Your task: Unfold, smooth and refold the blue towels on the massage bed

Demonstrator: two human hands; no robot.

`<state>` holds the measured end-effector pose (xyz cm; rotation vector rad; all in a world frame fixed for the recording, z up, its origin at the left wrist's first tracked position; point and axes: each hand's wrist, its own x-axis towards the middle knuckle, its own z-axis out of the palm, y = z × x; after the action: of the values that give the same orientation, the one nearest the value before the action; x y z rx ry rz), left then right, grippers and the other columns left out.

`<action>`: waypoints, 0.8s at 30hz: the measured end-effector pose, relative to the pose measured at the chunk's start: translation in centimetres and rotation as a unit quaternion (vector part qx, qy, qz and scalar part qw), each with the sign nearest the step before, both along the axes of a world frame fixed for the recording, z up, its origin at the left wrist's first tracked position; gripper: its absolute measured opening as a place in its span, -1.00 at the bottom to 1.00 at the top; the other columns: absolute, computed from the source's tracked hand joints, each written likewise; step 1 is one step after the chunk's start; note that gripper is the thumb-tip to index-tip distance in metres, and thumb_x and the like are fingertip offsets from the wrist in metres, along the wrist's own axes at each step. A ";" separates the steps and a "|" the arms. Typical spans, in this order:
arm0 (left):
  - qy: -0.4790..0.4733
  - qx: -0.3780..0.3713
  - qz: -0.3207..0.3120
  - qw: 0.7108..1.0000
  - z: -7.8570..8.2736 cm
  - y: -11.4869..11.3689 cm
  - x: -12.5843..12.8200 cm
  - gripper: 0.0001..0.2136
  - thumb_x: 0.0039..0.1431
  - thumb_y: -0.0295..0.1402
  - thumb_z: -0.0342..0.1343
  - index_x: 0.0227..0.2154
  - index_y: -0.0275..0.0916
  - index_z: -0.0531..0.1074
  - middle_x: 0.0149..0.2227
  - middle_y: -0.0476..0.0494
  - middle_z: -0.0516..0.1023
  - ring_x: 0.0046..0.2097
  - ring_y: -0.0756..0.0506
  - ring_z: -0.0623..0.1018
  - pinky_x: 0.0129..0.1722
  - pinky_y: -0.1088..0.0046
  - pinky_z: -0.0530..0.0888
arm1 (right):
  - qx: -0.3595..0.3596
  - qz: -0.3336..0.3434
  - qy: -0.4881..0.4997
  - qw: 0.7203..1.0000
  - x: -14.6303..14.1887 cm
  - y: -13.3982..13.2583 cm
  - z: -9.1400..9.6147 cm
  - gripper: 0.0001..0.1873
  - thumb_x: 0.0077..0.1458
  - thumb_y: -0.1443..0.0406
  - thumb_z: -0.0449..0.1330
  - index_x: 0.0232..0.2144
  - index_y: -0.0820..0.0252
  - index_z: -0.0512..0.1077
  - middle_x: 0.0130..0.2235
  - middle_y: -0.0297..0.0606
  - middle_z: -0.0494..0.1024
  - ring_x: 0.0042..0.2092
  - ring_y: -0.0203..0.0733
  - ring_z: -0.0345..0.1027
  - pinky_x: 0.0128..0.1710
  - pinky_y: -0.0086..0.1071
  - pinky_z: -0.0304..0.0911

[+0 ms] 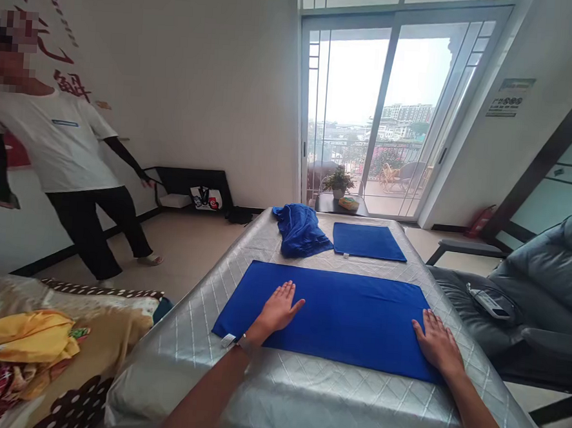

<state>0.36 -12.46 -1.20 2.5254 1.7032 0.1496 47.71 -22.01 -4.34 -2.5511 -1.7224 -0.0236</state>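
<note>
A blue towel (347, 314) lies spread out flat across the silvery quilted mattress (195, 344), with a white label (228, 341) at its near left corner. My left hand (280, 307) rests on the left part of this cloth, palm down and fingers stretched out. On its right edge lies my right hand (437, 343), also flat, thumb apart from the fingers. Beyond the towel, a smaller blue folded cloth (369, 241) sits squared up on the mattress. Left of it is a crumpled heap of blue cloths (302, 231). Neither hand grips anything.
A person in a white shirt (58, 139) stands at the left. Rumpled bedding with a yellow cloth (29, 337) is at the near left. A dark armchair (527, 300) holding a power strip (488, 302) stands close on the right. Behind the mattress is a small table with a potted plant (339, 180).
</note>
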 end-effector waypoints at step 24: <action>-0.003 0.029 0.150 0.988 -1.8 11.9 -12.3 -0.43 0.46 -0.04 -0.30 0.40 -0.18 0.11 0.44 -0.24 0.09 0.45 -0.24 0.06 0.39 0.08 0.05 | -0.008 0.001 -0.018 1.000 0.4 -0.2 -0.3 -0.16 0.26 0.02 -0.31 0.42 0.41 0.00 0.45 -0.05 0.02 0.45 -0.02 -0.15 0.41 -0.06 -0.19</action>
<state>-11.90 -0.54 -2.99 2.2859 2.0949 0.2306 48.08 -22.19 -4.62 -2.5756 -1.7447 -0.0567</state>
